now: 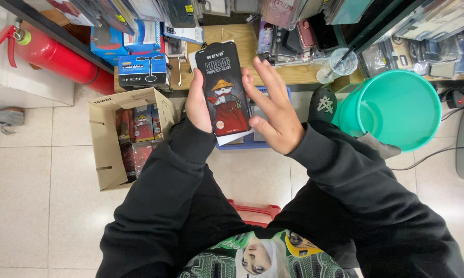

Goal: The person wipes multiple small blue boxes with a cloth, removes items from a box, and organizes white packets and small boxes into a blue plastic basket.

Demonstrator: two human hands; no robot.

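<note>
Tiled shop floor below, the left hand [198, 105] grips a black flat packet [225, 90] upright at frame centre, right hand [273, 110] spread loose against its edge, cardboard box [124, 136] of stock left.

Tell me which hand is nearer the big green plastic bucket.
Right. The right hand hovers open beside the black flat package, closer to the green plastic bucket; the left hand grips the package's far side.
</note>
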